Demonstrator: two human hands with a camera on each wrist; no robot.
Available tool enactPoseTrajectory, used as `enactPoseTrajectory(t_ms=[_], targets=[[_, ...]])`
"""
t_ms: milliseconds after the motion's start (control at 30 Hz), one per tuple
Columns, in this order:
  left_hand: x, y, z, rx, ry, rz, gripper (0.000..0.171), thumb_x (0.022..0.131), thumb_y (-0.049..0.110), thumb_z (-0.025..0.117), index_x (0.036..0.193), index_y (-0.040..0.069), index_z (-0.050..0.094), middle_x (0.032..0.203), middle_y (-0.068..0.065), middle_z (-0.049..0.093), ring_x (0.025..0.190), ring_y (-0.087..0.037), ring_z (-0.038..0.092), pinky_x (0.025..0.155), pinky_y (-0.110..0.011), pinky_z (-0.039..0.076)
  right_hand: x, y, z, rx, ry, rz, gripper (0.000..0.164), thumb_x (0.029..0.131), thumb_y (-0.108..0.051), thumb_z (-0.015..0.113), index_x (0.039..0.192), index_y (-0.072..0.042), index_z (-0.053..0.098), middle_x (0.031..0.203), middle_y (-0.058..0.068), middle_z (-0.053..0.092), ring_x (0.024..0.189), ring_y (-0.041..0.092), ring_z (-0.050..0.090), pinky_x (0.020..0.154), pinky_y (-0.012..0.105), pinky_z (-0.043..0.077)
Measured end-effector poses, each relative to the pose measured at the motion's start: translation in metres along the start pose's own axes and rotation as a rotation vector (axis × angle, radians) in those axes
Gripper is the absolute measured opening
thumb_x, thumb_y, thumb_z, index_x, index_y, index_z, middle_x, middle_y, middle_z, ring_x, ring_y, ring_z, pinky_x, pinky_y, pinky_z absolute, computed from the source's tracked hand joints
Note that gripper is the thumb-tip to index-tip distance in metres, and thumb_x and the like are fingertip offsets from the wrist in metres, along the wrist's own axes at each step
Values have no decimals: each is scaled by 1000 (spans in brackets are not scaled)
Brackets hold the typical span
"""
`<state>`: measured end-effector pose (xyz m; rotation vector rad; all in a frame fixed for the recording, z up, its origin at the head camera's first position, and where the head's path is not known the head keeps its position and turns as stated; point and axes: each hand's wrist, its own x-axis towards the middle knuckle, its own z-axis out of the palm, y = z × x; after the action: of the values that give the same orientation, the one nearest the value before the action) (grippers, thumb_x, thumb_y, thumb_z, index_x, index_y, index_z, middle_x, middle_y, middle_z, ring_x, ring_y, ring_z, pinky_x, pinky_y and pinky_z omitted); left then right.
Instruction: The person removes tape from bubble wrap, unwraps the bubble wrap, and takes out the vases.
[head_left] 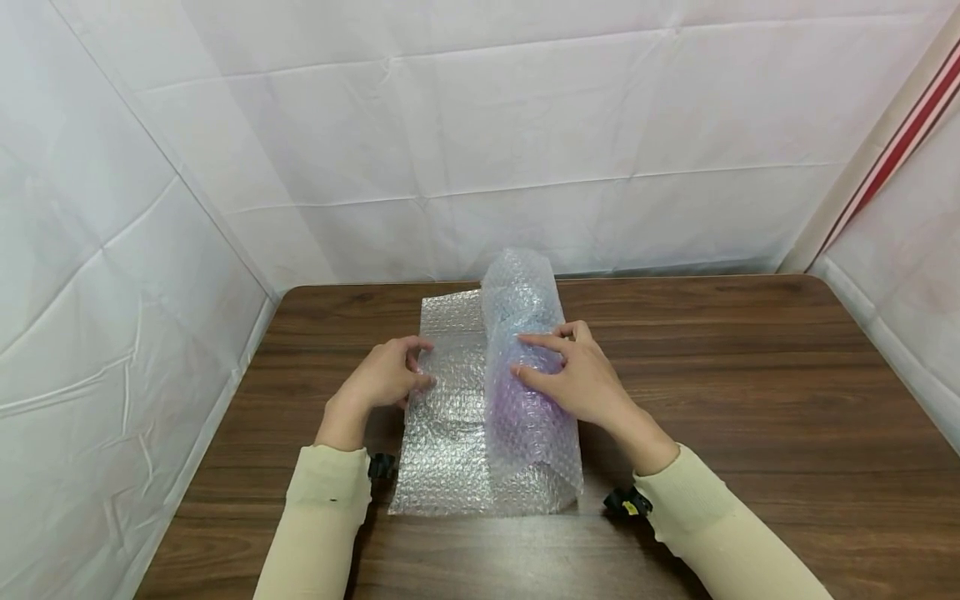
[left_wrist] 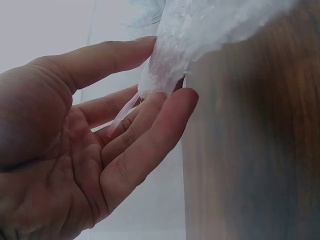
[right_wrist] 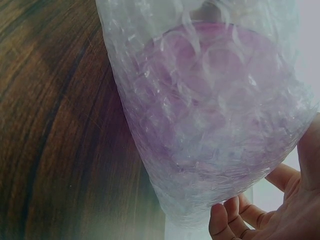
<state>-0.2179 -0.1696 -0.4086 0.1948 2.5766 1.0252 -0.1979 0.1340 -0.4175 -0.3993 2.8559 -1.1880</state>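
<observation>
A clear bubble wrap sheet (head_left: 446,433) lies on the table, its right part rolled into an upright-running bundle (head_left: 534,429). Inside the bundle shows something purple with a rounded edge, pale blue toward the far end; the wrap blurs its kind. At the sheet's left edge, my left hand (head_left: 384,372) pinches the wrap, thumb on one side and fingers on the other, as the left wrist view shows. My right hand (head_left: 588,379) holds the bundle with bent fingers, thumb and forefinger on top. In the right wrist view, fingertips (right_wrist: 218,220) curl at the bundle's edge.
The brown wood-grain table (head_left: 750,392) extends on both sides of the wrap. White cloth walls (head_left: 480,125) stand behind and at the sides, with a red stripe (head_left: 911,137) at the right. Dark straps with small devices (head_left: 626,502) sit at both wrists.
</observation>
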Motion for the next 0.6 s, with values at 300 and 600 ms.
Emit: enactPoseTrajectory(t_ms=[300,600], targets=[[4,-6,2,-30,-18,-24,61,94,10,76,150,10,52,89,-13,63,68,-23,68,61,-36,63,0,0,0,-5,4,-5,55,89,-55,77,139,-32,68,124,11,46,82,19,51,67,31,44],[7,-9,4,-37,-19,-36,60,93,7,77,149,9,54,88,-12,65,67,-22,67,60,-35,63,1,0,0,-5,2,-4,56,89,-56,76,139,-32,67,124,11,45,82,19,50,66,31,44]])
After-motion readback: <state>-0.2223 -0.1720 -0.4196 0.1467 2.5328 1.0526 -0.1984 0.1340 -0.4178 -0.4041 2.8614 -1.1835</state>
